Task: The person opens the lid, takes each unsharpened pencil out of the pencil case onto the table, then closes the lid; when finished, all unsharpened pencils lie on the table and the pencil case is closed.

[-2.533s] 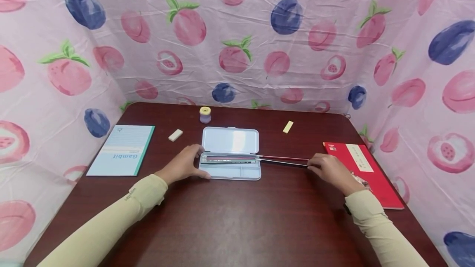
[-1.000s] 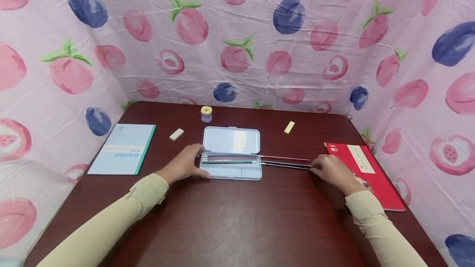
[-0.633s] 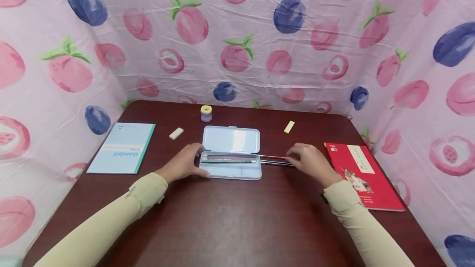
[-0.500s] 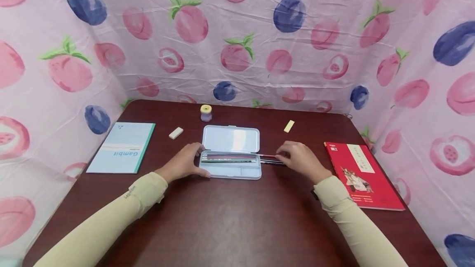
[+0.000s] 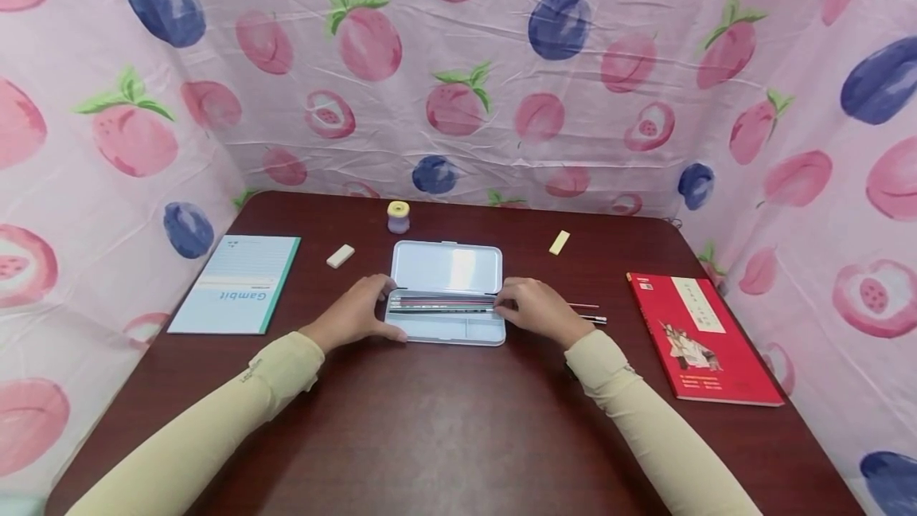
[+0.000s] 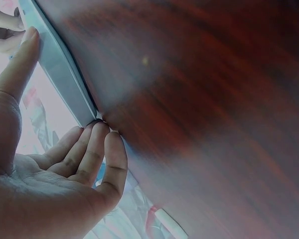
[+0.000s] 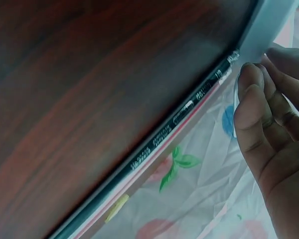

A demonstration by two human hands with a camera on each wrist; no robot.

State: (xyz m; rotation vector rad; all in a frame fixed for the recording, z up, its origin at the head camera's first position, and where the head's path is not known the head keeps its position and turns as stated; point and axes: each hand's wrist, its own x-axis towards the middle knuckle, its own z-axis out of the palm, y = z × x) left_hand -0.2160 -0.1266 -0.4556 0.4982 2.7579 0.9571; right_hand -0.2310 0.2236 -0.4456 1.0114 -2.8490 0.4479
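Note:
A pale blue pencil case [image 5: 444,331] lies with its lid raised on the dark wooden table; several pencils [image 5: 440,309] fill its back compartment. My left hand [image 5: 354,313] grips the case's left end, thumb at the near side and fingers round the far corner. At the right end, my right hand [image 5: 533,307] has bent fingers, thumb and forefinger close together over the case edge; I cannot tell whether they pinch anything. A black pencil [image 7: 174,119] and a red pencil [image 5: 583,306] lie on the table to the right of the case, partly hidden under that hand in the head view.
A light blue notebook [image 5: 232,285] lies at left, a red book [image 5: 705,341] at right. Behind the case stand a yellow-topped lilac pot [image 5: 398,217], a white eraser [image 5: 340,256] and a small yellow strip [image 5: 559,242]. Fruit-printed cloth [image 5: 458,86] hangs round the table.
My right hand has moved left, from the far ends of the loose pencils to the case's right end, uncovering those ends and more of the red book. The left hand stays put.

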